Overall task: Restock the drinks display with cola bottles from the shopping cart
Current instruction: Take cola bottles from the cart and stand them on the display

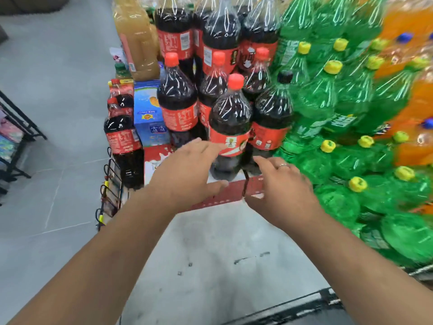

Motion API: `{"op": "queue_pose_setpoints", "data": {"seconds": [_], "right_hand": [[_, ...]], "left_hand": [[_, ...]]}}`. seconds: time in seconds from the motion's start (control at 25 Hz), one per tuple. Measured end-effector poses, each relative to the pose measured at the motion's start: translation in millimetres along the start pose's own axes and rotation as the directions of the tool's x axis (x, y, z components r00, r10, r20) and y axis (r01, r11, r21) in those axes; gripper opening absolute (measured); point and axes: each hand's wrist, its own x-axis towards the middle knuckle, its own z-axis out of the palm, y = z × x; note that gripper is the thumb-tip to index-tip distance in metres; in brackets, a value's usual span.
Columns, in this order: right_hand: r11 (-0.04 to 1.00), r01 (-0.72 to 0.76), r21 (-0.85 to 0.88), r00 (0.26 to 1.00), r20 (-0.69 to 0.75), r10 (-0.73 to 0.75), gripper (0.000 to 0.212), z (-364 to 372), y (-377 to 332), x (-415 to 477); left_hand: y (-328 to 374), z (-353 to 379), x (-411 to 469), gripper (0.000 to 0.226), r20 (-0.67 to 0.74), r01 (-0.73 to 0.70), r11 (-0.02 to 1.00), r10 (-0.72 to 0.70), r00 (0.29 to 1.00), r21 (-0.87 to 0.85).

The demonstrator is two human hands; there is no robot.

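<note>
The step in hand looks like the setting of one bottle into the front row of the drinks display. The dark plastic cola bottle with a red cap and red label (230, 127) is standing upright at the front edge of the red display base (229, 195), ahead of the other red-capped cola bottles (178, 102) stacked behind it. It is just beside a black-capped cola bottle (273, 113) on its right.

Both hands are flanking the front bottle low down, and neither is gripping anything. The left hand (189, 170) is reaching forward palm down with its fingers straight and together. Its fingertips are lying over the left edge of the label, and whether they are touching it I cannot tell. The thumb is pointing across towards the bottle's foot. The right hand (281, 191), wearing a ring, is spreading relaxed fingers beside the bottle's base, apart from it, with motion blur softening its outline. Both forearms are stretching out from the bottom corners and converging on the bottle.

The next move probably calls for one of two things. A light nudge would square the bottle with its row, away from the green plastic bottles with yellow caps (332, 99) crowding the right side. Otherwise the hands would be turning back to the cart for another bottle. A black bar (304, 303) at the bottom edge may be the cart's rim, but no bottles are showing there.
</note>
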Motion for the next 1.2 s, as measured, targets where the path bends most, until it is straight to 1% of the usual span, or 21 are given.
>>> {"op": "queue_pose_setpoints", "data": {"seconds": [0.08,0.16,0.44,0.6,0.76,0.84,0.92,1.04,1.2], "right_hand": [[0.999,-0.034,-0.026,0.999,0.016,0.034,0.083,-4.6,28.2,-19.8],[0.997,-0.074,-0.012,0.997,0.026,0.074,0.087,-12.3,59.9,-46.7],[0.969,-0.244,0.036,0.970,-0.013,0.245,0.090,-33.9,171.6,-153.2],[0.927,-0.368,0.070,0.926,-0.059,0.372,0.089,-41.0,234.7,-218.5],[0.866,-0.486,0.119,0.864,-0.084,0.496,0.085,-52.5,291.8,-275.9],[0.815,-0.554,0.168,0.816,-0.084,0.572,0.083,-57.2,321.3,-305.8],[0.791,-0.591,0.158,0.791,-0.079,0.607,0.085,-54.6,341.3,-324.1],[0.712,-0.682,0.167,0.713,-0.061,0.698,0.084,-47.3,377.4,-361.4],[0.585,-0.775,0.238,0.597,-0.027,0.802,0.083,-42.1,423.4,-399.6]], "left_hand": [[31.5,11.1,-4.7,0.075,-0.031,-0.028,0.999,0.027,0.999,-0.025],[68.7,22.4,-9.2,0.074,-0.051,-0.056,0.998,0.054,0.997,-0.033],[204.9,67.8,-26.9,0.072,-0.052,-0.156,0.981,0.150,0.987,-0.114],[290.3,88.3,-32.2,0.073,-0.016,-0.269,0.955,0.269,0.963,-0.127],[364.3,102.9,-31.5,0.072,0.009,-0.371,0.918,0.376,0.927,-0.142],[402.8,116.0,-31.2,0.070,0.032,-0.444,0.886,0.452,0.892,-0.137],[427.8,126.7,-29.8,0.069,0.047,-0.497,0.853,0.509,0.859,-0.162],[478.6,150.4,-22.0,0.067,0.101,-0.589,0.782,0.615,0.782,-0.206],[537.3,177.4,-7.4,0.067,0.130,-0.654,0.713,0.695,0.708,-0.252]]}}
